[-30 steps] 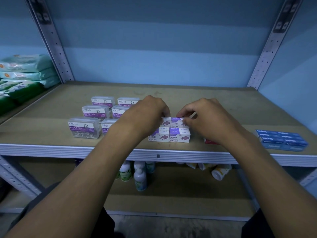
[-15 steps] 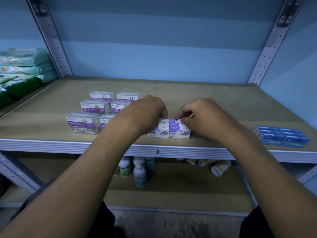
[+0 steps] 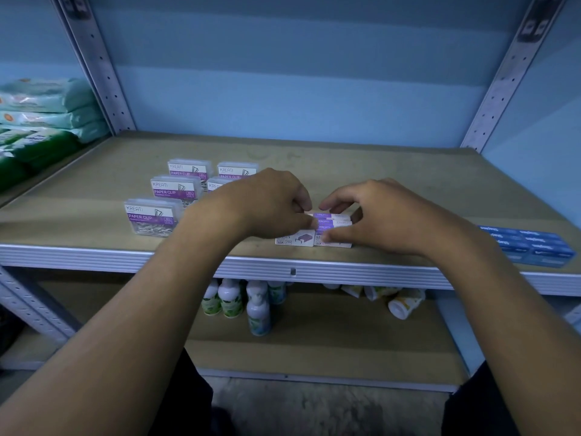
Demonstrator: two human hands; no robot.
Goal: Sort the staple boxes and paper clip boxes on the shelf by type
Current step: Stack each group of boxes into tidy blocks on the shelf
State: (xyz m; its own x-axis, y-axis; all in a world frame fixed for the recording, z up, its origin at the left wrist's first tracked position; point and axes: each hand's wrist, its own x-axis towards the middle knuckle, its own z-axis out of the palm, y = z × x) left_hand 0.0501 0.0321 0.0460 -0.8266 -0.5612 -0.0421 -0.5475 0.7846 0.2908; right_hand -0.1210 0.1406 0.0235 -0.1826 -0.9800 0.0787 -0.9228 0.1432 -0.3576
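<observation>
Bottles [image 3: 258, 305] are seen nearest, standing and lying on the lower shelf beneath the hands. Above them, at the front edge of the shelf [image 3: 408, 184], the white-and-purple staple boxes [image 3: 327, 229] are gathered in a tight block, long sides running left to right. The block is flanked by both hands: the left hand [image 3: 270, 206] is curled against its left end, and the right hand [image 3: 377, 215] is curled round its right end, thumb laid on the front box and fingers arched over the back row. The block is thus pinched between the two hands, neither being clearly nearer. How many boxes are stacked cannot be told.

The coming move is judged to turn on this: the block lies directly between the hands, so it is squared by pressing inward along its long axis.

Just left and further back, the paper clip boxes [image 3: 151, 218] are set in two columns, apart from the staples. Blue boxes [image 3: 531, 247] lie well off to the right. Packets [image 3: 41, 121] are stacked on the neighbouring shelf at far left.
</observation>
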